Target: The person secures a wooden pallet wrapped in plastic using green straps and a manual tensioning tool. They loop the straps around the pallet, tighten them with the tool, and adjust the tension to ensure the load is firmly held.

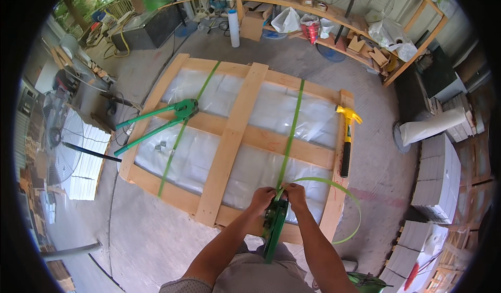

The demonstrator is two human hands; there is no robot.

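Observation:
A wooden-framed crate (225,160) with plastic-wrapped contents lies in front of me. Two green straps cross it; the right-hand green strap (292,139) runs down to my hands. My left hand (262,200) and my right hand (295,196) are closed, pinching this strap side by side at the top of a green strapping tensioner (274,229). The strap's loose end curls out to the right of my right hand. On the crate's left lies a long-handled green strap sealer (180,111), with several small metal seals (160,146) nearby. A yellow claw hammer (347,139) rests on the right edge board.
Stacks of white boards (436,181) stand on the right, and another white stack (86,160) stands behind a floor fan (57,136) on the left. Wooden shelving (334,19) with cartons and bags lines the back. A green strap coil (365,281) sits at lower right.

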